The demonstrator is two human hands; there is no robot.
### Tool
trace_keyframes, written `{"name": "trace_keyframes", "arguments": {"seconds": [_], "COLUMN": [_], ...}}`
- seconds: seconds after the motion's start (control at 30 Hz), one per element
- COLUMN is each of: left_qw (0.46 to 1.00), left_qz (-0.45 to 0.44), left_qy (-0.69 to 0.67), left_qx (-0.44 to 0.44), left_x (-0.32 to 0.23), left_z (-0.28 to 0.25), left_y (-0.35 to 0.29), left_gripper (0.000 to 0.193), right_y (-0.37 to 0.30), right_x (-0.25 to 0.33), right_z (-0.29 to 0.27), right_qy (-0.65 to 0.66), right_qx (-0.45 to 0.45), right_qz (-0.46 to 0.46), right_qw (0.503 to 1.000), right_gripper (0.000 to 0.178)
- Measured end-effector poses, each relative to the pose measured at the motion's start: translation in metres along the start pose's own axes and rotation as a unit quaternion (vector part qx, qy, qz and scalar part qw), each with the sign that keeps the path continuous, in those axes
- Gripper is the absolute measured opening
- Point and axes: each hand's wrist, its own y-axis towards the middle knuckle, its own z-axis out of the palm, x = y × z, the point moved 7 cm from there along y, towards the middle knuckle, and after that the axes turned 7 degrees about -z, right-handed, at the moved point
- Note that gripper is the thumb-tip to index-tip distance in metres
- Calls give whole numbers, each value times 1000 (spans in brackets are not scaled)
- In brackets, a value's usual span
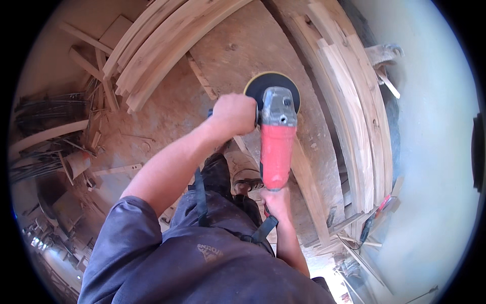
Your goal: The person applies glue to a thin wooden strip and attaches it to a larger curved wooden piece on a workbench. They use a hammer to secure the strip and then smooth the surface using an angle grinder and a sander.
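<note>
With both hands I hold a red and grey angle sander (277,152) that has a round black disc with a yellow rim (260,83). My left hand (235,114) is closed in a fist around its side handle, whose dark end shows beside the wrist. My right hand (278,202) wraps round the rear grip, close to my body. Beneath the disc lies a broad, dusty wooden slab (243,43). I cannot tell whether the disc touches it. A narrow wooden strip (306,187) runs along the slab to the right of the tool.
Curved wooden planks (172,43) are stacked at the far left, and more long planks (357,121) line the right side beside a pale wall (435,137). Wood offcuts and dark rods (48,109) clutter the left. A red and black tool (377,215) lies at the lower right.
</note>
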Motion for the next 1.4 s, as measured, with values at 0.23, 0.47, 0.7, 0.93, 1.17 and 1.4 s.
{"name": "trace_keyframes", "arguments": {"seconds": [0.23,0.47,0.7,0.93,1.17,1.4], "left_qw": [998,999,992,1000,997,990], "left_qz": [35,34,80,18,17,70], "left_qy": [-49,-22,-74,5,61,100], "left_qx": [18,23,61,12,42,67], "left_x": [-4,2,-27,2,-34,-115], "left_z": [16,-5,36,3,31,92], "left_y": [-18,1,-28,-1,-17,-64], "left_gripper": [17,17,19,23,22,24], "right_y": [-22,2,-53,-3,-32,-90], "right_x": [-60,-13,-85,-39,-50,-154], "right_z": [11,6,5,15,2,-16], "right_qy": [160,4,108,-92,-33,73], "right_qx": [4,-1,-73,-32,-66,-66], "right_qz": [45,-15,37,17,31,37], "right_qw": [986,1000,991,995,997,994], "right_gripper": [11,9,14,18,33,20]}}
